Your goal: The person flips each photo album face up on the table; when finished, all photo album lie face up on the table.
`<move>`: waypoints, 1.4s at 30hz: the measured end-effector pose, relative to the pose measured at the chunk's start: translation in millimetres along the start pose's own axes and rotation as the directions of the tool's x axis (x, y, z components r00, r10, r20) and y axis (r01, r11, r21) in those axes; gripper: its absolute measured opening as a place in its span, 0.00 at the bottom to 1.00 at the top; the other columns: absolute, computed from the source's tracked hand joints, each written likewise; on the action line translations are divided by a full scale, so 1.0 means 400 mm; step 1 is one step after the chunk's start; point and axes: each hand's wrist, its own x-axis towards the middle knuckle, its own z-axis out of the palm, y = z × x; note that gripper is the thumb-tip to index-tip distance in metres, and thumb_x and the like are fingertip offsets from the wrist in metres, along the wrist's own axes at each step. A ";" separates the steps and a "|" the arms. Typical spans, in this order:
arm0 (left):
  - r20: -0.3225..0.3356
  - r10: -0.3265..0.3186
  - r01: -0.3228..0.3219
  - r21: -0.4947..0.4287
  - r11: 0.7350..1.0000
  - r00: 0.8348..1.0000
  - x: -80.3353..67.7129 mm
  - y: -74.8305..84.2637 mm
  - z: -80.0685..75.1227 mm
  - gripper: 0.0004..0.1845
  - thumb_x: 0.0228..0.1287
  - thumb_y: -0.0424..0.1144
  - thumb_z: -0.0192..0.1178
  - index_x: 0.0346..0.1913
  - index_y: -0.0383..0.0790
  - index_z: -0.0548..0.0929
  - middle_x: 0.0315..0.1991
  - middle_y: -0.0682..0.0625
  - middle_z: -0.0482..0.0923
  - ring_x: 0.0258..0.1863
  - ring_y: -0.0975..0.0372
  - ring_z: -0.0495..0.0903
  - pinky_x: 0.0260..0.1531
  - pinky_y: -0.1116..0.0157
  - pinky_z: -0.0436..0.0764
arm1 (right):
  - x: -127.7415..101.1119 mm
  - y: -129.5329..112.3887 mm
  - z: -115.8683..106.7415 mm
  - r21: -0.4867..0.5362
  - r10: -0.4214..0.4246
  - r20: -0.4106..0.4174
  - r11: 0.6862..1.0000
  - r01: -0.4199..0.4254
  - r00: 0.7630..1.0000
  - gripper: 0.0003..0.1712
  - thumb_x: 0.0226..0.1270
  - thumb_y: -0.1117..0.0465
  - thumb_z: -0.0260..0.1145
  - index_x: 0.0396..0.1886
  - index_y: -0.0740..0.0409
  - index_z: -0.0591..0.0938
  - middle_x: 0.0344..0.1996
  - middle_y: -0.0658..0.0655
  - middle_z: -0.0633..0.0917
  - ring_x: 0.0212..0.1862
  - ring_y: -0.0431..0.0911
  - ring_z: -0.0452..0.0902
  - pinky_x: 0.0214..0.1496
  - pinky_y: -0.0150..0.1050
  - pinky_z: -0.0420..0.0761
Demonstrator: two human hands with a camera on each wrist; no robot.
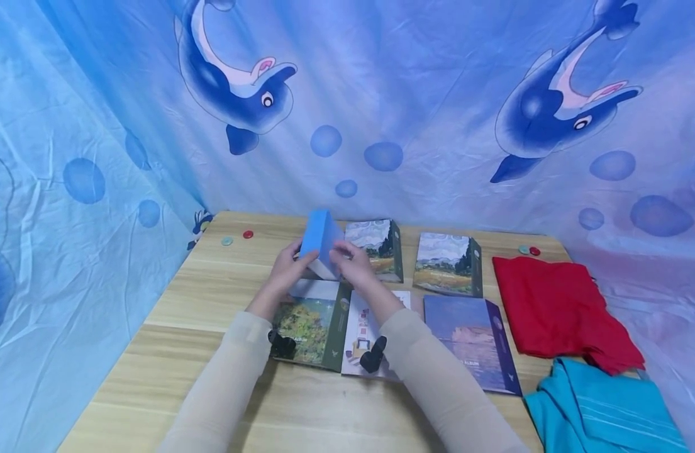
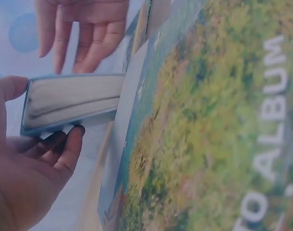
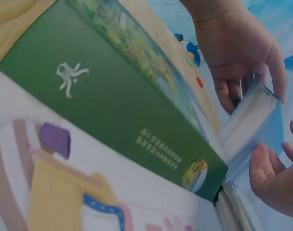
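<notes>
A thick blue photo album (image 1: 319, 234) stands tilted on the back left of the table, its spine toward me. My left hand (image 1: 286, 269) grips it, thumb on one cover and fingers on the other; the page edges show in the left wrist view. My right hand (image 1: 355, 264) has its fingers, fairly straight, at the right cover. Just in front lies an album with a garden picture and green spine (image 1: 310, 321). Beside that one, a white album with small drawings (image 1: 358, 340) is partly covered by my right forearm.
Two landscape-cover albums (image 1: 375, 242) (image 1: 446, 261) lie at the back, a purple seascape album (image 1: 460, 333) in front. Red cloth (image 1: 556, 308) and teal cloth (image 1: 607, 402) occupy the right side. Small discs (image 1: 248, 234) lie near both back corners. A dolphin curtain (image 1: 347, 113) hangs behind.
</notes>
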 end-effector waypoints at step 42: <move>0.179 0.178 -0.220 0.258 0.941 0.968 0.049 0.045 0.211 0.33 0.74 0.46 0.59 0.75 0.35 0.66 0.75 0.38 0.61 0.75 0.45 0.59 0.73 0.46 0.61 | -0.017 0.080 -0.319 -0.196 -0.054 -0.241 0.981 0.006 0.969 0.32 0.77 0.58 0.61 0.75 0.64 0.67 0.69 0.66 0.72 0.71 0.60 0.68 0.72 0.51 0.70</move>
